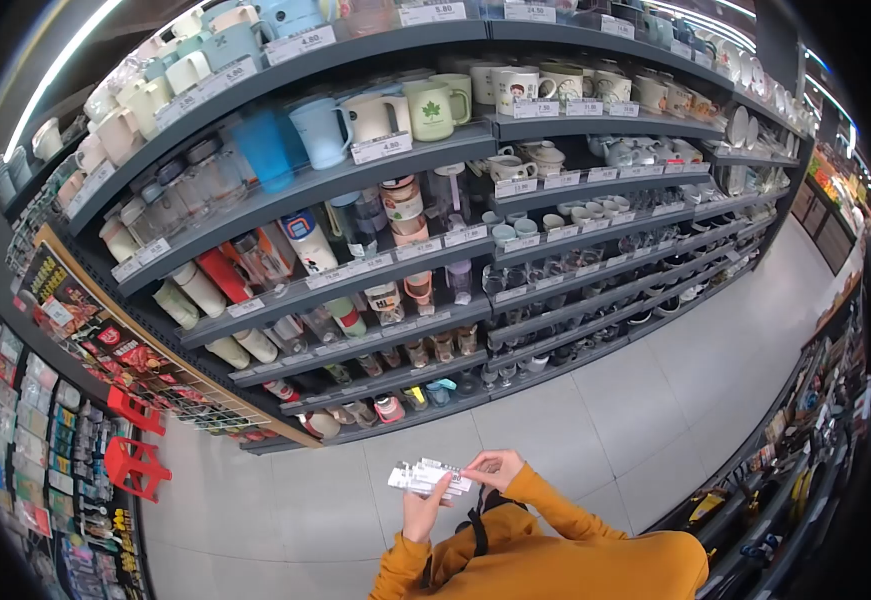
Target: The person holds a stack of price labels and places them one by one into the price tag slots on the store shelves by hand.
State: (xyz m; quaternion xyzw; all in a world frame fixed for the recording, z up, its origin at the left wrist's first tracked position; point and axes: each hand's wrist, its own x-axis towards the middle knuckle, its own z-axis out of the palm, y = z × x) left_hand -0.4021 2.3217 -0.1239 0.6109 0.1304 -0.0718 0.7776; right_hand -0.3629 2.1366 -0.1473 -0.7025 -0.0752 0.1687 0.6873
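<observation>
Several white printed labels (pixel 417 478) lie fanned out in a small stack in front of my body. My left hand (pixel 423 512) is wrapped round their lower side, with the thumb on top. At the right end of the stack, my right hand (pixel 495 467) pinches the edge of a label between thumb and fingers. Both hands are close together, low in the head view, above the floor. The print on the labels is too small to read.
Long grey shelves (pixel 405 155) of cups, bottles and bowls, with price tags along their edges, stand ahead. Red stools (pixel 137 466) are at the left beside hanging goods. Another rack (pixel 755 500) runs along the right. Grey floor tiles (pixel 325 500) lie between.
</observation>
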